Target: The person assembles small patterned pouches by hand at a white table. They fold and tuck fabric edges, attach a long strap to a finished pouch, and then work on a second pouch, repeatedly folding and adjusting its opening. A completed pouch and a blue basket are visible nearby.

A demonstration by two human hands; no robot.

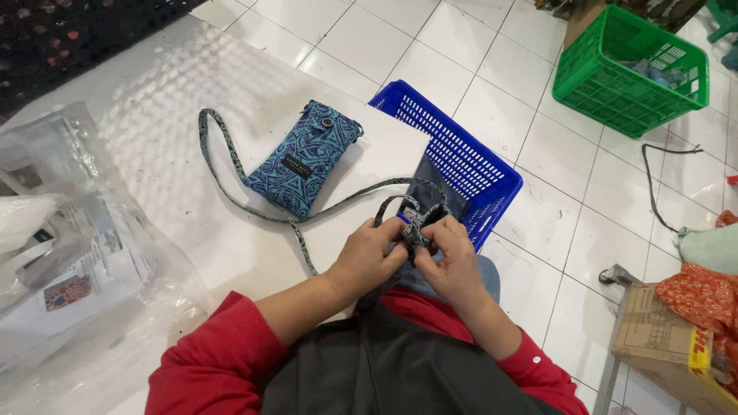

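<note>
Head view: both hands' grip pinches strap [416,233]; pouch [303,159] lies diagonally, flap upper-right.

Lighting: bright, even, overhead indoor. Glare: speckled on the white surface [192,100] and on the plastic wrap [69,253], left. Shadows: soft, short. Focus: sharp; edges bend slightly.

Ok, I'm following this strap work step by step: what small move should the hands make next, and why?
Probably keep folding the strap tighter. Both the left hand and the right hand pinch a bunched part of it, while a long slack run trails across the table to the blue patterned pouch.
</note>
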